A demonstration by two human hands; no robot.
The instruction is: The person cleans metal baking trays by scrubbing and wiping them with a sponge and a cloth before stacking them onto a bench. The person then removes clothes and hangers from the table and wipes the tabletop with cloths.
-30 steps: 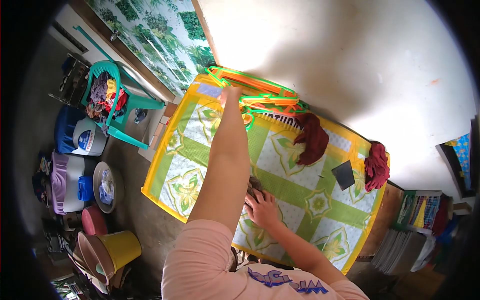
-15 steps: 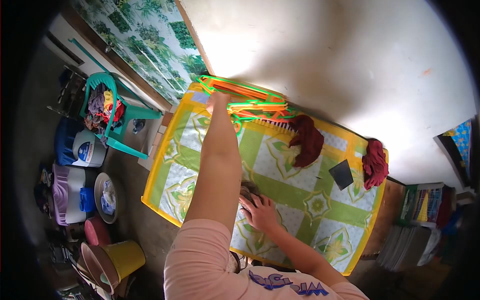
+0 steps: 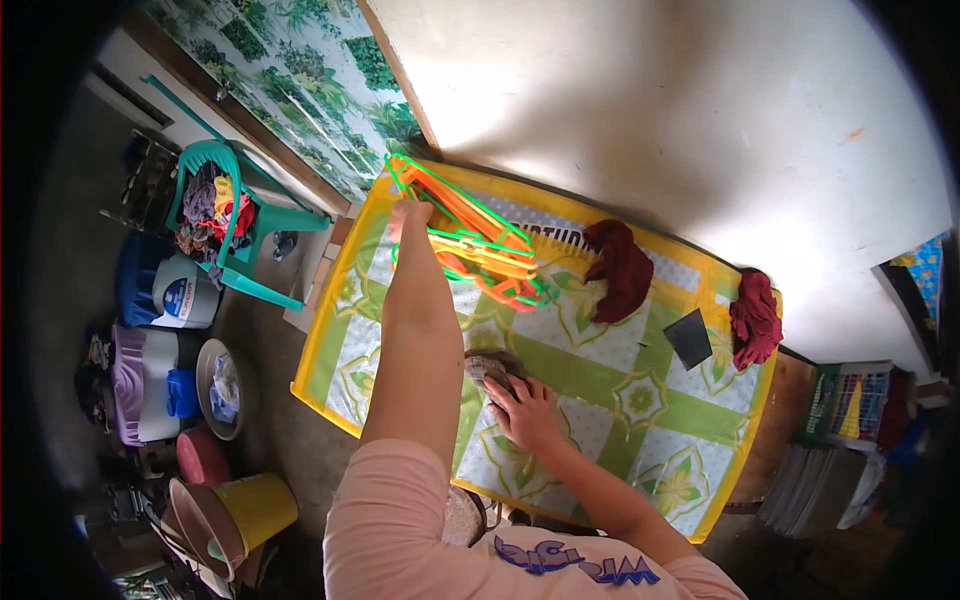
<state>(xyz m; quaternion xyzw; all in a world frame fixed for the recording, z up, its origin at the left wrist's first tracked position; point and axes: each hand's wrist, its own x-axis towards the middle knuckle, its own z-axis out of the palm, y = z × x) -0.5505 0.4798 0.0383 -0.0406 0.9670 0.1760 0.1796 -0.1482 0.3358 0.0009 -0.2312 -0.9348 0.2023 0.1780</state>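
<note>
My left arm stretches across the table to its far left corner. There my left hand is closed around the end of a bunch of green and orange plastic clothes hangers. My right hand, nearer the table's front edge, has its fingers bent over a crumpled brown-grey cloth; my left forearm is close beside this cloth. Two dark red cloths lie farther right, one bunched cloth near the back edge and another at the right edge. A flat black square lies between them.
The table cover is patterned green, white and yellow. A wall rises behind the table. On the left stand a green plastic chair piled with clothes, a basin and a yellow bucket. Stacked papers are at right.
The hangers have shifted left and towards me along with my left hand, uncovering printed letters on the table cover. My right hand stays at the brown-grey cloth. The view has shifted slightly.
</note>
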